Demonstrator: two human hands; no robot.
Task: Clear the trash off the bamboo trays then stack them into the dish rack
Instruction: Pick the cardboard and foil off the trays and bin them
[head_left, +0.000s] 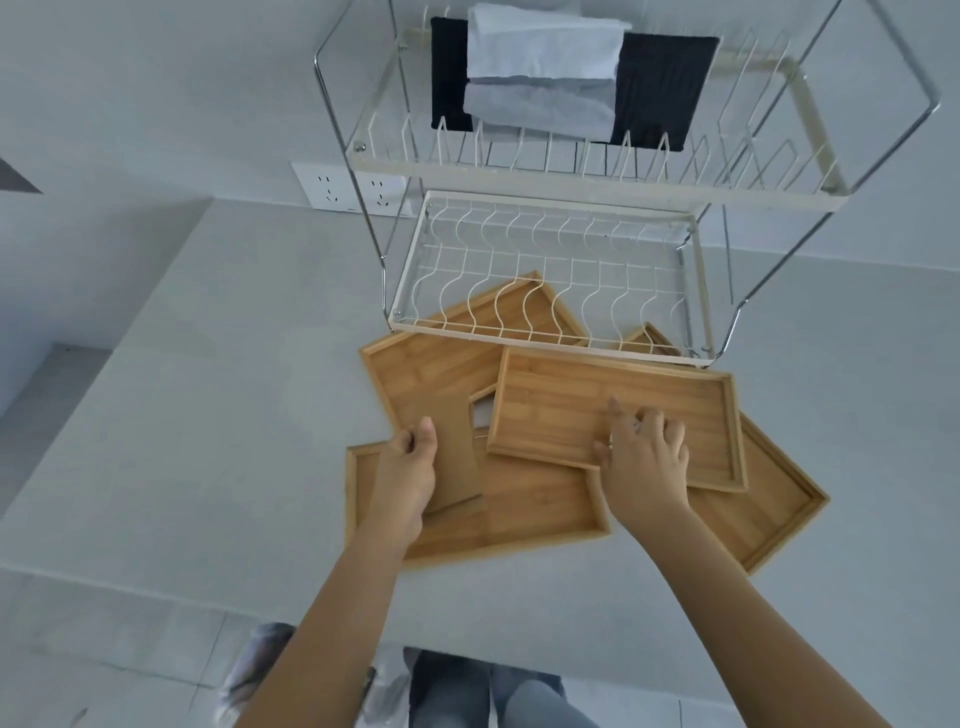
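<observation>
Meanwhile, a small tray (457, 452) is gripped by the left hand (410, 467) — the right hand (647, 457), fingers (615, 410) spread, is pressed on the top bamboo tray (613, 410).

Several shallow rectangular bamboo trays with raised rims (613, 410) lie overlapping at skewed angles on the pale grey surface (234, 415), all open side up. One reaches under the two-tier white wire dish rack (545, 291), whose lower tier stands bare.

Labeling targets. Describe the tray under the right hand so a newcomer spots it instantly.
Find the white wire dish rack; bamboo trays lie scattered before it. The topmost tray rests across the others, right hand on its near edge. Only it is fully uncovered.
</observation>
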